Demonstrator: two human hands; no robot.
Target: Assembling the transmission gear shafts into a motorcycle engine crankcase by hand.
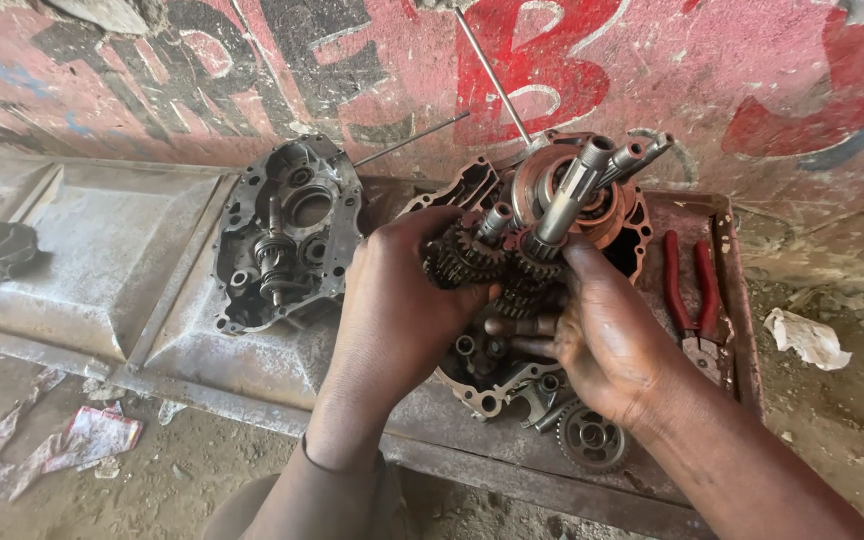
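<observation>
Hands at centre frame, left hand [397, 300] and right hand [607, 345] both gripping gear shafts [512, 250] over engine case [482, 385], second case half [287, 235] at left, red pliers [692, 290] at right.

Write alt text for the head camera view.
Two greasy hands, left and right, grip a gear cluster with shafts over an open engine case half on a metal tray. Another case half lies left, red pliers right.
</observation>
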